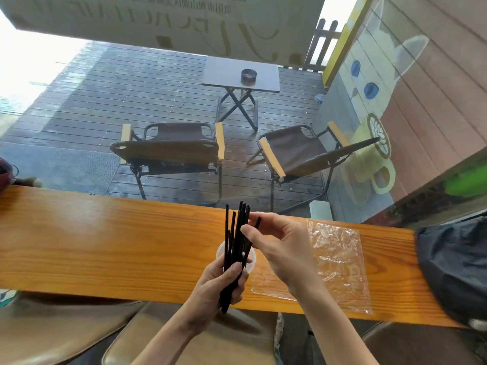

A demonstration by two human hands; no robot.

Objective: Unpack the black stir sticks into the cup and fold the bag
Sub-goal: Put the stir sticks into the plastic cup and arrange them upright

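Low in the frame's centre, left hand (224, 283) grips the black stir sticks (235, 248), long axis upright, directly above the cup (251, 262); right hand (279, 246) pinches their tips; bag (340, 262) lies right.

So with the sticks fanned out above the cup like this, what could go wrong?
The thin black stir sticks splay loosely in the left hand; some could miss the small clear plastic cup or tip it. The crinkled clear plastic bag lies unweighted beside the right hand, which could brush it off.
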